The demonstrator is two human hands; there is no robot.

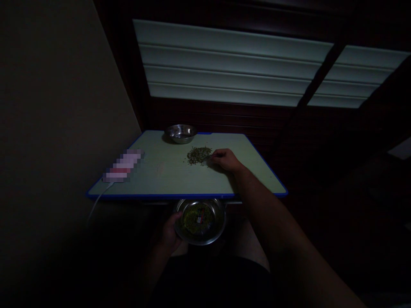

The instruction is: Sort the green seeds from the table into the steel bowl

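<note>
On the pale table, my right hand [224, 159] is closed at the right edge of a loose pile of small greenish-brown beans [197, 155]. From its fingertips a small pale, shiny spoon-like tool [206, 161] reaches into the pile; its handle is mostly hidden by the fingers. Below the table's front edge, my left hand [171, 231] grips the left rim of a round steel bowl [221, 229]. Green beans [191, 220] lie in this bowl, along with a dark and red printed label [201, 215], perhaps on a clear packet. Dim light blurs the details.
A second steel bowl [181, 134] stands at the table's back left. A phone-like object [123, 167], blurred out, lies near the left edge with a white cable [99, 200] hanging off. The table [160, 184] has a blue rim; a wall and slatted doors [224, 64] border it.
</note>
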